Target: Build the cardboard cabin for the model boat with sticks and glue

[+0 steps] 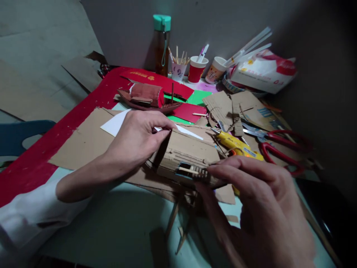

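A small cardboard house model [189,147] sits in front of me, with a dark window opening and a row of small slats on its near side. My left hand [139,136] is closed on the model's upper left edge, thumb and fingers pinching the cardboard. At the window, a short pale wooden stick [188,170] lies across the opening. My right hand [251,197] pinches at the stick's right end beside the slats; the exact contact is partly hidden by the fingertips.
Right of the model lie a yellow glue gun [237,144], red-handled scissors [279,136] and cardboard scraps [251,108]. Behind stand a brown model boat [147,96], a bottle [161,44], paper cups [197,69] and a tissue pack [264,72]. A cardboard sheet [80,139] lies left.
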`<action>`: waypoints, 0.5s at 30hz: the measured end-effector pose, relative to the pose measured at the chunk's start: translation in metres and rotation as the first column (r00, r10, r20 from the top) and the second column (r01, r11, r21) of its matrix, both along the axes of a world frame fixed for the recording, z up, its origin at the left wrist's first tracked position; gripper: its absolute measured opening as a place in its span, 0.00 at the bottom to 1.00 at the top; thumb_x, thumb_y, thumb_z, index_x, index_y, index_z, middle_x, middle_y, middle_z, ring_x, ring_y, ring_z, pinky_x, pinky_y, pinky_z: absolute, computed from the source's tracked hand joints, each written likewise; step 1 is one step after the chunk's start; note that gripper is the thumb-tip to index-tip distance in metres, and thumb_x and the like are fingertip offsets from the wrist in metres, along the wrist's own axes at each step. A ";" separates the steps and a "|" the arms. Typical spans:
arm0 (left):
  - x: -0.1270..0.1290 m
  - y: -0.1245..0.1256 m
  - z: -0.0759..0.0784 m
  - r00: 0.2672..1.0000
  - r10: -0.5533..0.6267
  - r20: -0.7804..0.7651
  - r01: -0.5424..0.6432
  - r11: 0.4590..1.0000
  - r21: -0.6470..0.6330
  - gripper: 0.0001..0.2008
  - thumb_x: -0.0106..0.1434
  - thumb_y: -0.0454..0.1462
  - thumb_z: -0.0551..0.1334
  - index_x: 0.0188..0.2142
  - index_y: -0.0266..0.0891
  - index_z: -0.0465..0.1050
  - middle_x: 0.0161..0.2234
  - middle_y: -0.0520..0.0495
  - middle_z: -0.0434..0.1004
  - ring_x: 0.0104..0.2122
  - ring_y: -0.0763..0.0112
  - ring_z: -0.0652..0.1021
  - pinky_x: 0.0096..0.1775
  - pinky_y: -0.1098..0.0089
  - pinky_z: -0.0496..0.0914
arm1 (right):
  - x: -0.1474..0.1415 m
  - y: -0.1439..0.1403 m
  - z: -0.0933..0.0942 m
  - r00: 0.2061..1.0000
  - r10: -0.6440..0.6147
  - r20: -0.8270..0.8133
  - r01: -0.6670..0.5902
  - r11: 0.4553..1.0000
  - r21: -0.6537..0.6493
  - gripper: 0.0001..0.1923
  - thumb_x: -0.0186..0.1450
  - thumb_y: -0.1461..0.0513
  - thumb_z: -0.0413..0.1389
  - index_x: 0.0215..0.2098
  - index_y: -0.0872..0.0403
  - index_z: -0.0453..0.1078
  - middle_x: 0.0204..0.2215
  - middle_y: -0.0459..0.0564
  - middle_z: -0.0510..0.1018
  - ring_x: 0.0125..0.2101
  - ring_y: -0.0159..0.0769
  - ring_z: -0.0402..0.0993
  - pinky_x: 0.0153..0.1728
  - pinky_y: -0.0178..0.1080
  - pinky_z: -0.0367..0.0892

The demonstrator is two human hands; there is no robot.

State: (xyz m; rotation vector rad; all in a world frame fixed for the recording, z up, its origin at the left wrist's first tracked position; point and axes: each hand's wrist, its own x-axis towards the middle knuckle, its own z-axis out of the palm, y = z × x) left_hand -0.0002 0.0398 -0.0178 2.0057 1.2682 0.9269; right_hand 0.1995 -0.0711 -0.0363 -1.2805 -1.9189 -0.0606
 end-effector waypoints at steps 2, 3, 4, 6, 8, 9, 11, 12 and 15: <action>0.000 0.001 0.000 1.000 -0.010 -0.009 0.010 1.000 0.027 0.10 0.62 0.36 0.62 0.31 0.48 0.84 0.36 0.51 0.87 0.39 0.60 0.83 0.43 0.63 0.71 | 0.003 0.000 0.000 1.000 0.007 0.017 -0.007 1.000 -0.006 0.17 0.67 0.68 0.63 0.53 0.51 0.72 0.43 0.53 0.75 0.41 0.37 0.78 0.37 0.33 0.81; 0.000 0.001 -0.001 1.000 -0.016 -0.015 0.017 0.999 0.038 0.10 0.62 0.36 0.62 0.32 0.48 0.84 0.36 0.51 0.87 0.39 0.61 0.83 0.42 0.63 0.71 | 0.004 0.000 -0.001 1.000 0.001 0.021 -0.001 1.000 -0.017 0.17 0.67 0.67 0.63 0.54 0.51 0.72 0.44 0.54 0.75 0.42 0.38 0.79 0.39 0.34 0.81; -0.001 0.001 -0.001 1.000 -0.022 -0.022 0.023 0.999 0.045 0.10 0.61 0.35 0.62 0.32 0.48 0.84 0.37 0.51 0.87 0.39 0.61 0.83 0.42 0.64 0.71 | 0.005 0.000 -0.001 1.000 -0.005 0.026 0.006 1.000 -0.031 0.17 0.68 0.66 0.63 0.54 0.51 0.72 0.44 0.54 0.75 0.42 0.39 0.79 0.40 0.35 0.82; -0.002 0.002 -0.002 0.999 -0.032 -0.030 0.033 0.998 0.046 0.10 0.60 0.35 0.62 0.32 0.49 0.84 0.37 0.52 0.87 0.40 0.60 0.83 0.43 0.63 0.71 | 0.005 -0.001 -0.001 1.000 -0.028 0.009 0.029 0.998 -0.054 0.17 0.68 0.65 0.62 0.54 0.49 0.73 0.44 0.54 0.76 0.43 0.41 0.79 0.41 0.38 0.82; -0.003 0.002 -0.003 0.999 -0.037 -0.037 0.038 0.998 0.043 0.10 0.61 0.35 0.62 0.33 0.49 0.84 0.38 0.52 0.88 0.40 0.60 0.83 0.43 0.62 0.72 | 0.002 -0.004 -0.001 0.998 -0.060 -0.032 0.058 0.996 -0.064 0.16 0.68 0.64 0.62 0.54 0.48 0.74 0.45 0.53 0.76 0.42 0.41 0.80 0.39 0.39 0.82; -0.003 0.002 -0.003 0.999 -0.036 -0.039 0.038 0.998 0.046 0.10 0.61 0.35 0.62 0.33 0.49 0.84 0.38 0.52 0.88 0.40 0.60 0.83 0.43 0.62 0.72 | 0.001 -0.005 -0.001 0.996 -0.067 -0.054 0.064 0.996 -0.060 0.17 0.68 0.64 0.62 0.54 0.48 0.74 0.45 0.53 0.76 0.41 0.41 0.80 0.37 0.38 0.82; -0.003 0.001 -0.003 0.999 -0.027 -0.041 0.029 0.998 0.050 0.10 0.61 0.36 0.62 0.33 0.48 0.84 0.38 0.52 0.88 0.41 0.59 0.84 0.43 0.62 0.72 | -0.002 -0.008 -0.001 0.994 -0.072 -0.083 0.066 0.995 -0.072 0.18 0.67 0.65 0.62 0.54 0.47 0.74 0.45 0.53 0.76 0.40 0.39 0.80 0.34 0.36 0.81; -0.003 0.001 -0.003 0.999 -0.020 -0.045 0.022 0.998 0.051 0.10 0.61 0.36 0.62 0.32 0.48 0.84 0.38 0.52 0.88 0.41 0.59 0.84 0.43 0.62 0.72 | -0.002 -0.010 -0.001 0.994 -0.071 -0.086 0.064 0.994 -0.083 0.19 0.66 0.66 0.62 0.55 0.47 0.74 0.45 0.52 0.76 0.40 0.39 0.80 0.34 0.36 0.81; -0.001 -0.001 -0.003 0.998 -0.002 -0.057 0.005 0.998 0.058 0.11 0.62 0.35 0.61 0.31 0.49 0.83 0.37 0.52 0.88 0.41 0.59 0.84 0.42 0.63 0.72 | 0.003 -0.014 -0.004 0.997 -0.073 -0.025 0.071 0.994 -0.081 0.21 0.65 0.65 0.64 0.55 0.43 0.75 0.45 0.52 0.78 0.41 0.43 0.79 0.34 0.40 0.80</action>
